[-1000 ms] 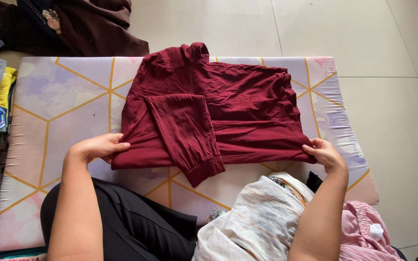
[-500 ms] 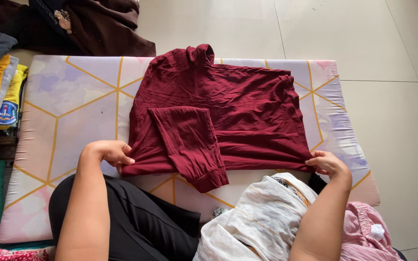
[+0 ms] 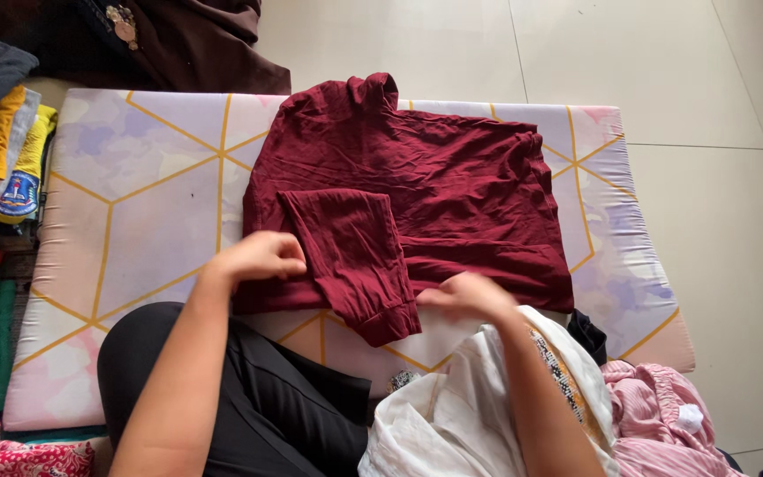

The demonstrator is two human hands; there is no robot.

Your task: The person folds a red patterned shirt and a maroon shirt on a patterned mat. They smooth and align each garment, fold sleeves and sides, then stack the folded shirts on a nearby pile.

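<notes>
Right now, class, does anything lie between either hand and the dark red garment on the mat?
Nothing visible does. The left hand rests directly on the dark red garment beside its folded sleeve. The right hand, blurred, touches the garment's near edge. Both lie on the patterned mat.

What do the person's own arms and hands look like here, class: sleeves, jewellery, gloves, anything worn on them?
Both forearms are bare, with no sleeve in view. The left hand and right hand wear no gloves. No ring, watch or bracelet can be seen, though the right hand is blurred.
</notes>
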